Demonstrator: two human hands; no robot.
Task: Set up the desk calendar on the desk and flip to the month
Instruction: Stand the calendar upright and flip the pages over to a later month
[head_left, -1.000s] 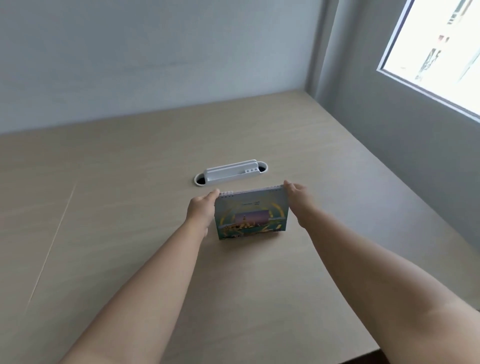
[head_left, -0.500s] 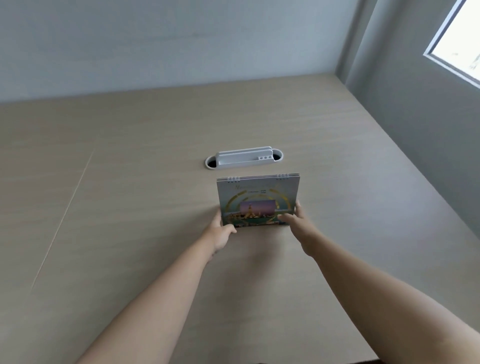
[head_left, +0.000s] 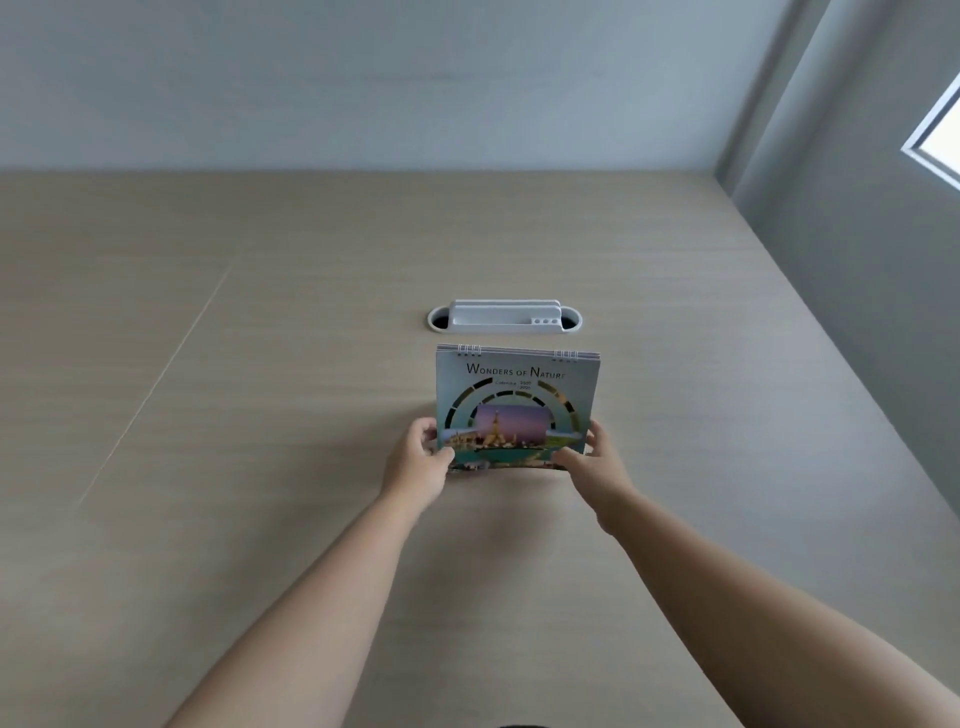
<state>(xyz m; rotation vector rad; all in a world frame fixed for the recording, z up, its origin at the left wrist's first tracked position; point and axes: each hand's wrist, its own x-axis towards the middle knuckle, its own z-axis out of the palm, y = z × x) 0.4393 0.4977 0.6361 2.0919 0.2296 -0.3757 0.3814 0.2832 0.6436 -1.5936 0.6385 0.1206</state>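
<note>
1. The spiral-bound desk calendar with a teal "Wonders of Nature" cover (head_left: 517, 408) stands upright on the pale wood-grain desk (head_left: 260, 415), just in front of the white oval cable grommet (head_left: 504, 318).
2. Left hand (head_left: 418, 465) and right hand (head_left: 592, 462) pinch its lower corners, fingers closed on the base.
3. The cover faces out; judged: stand placed, flipping to the month not yet done.
</note>
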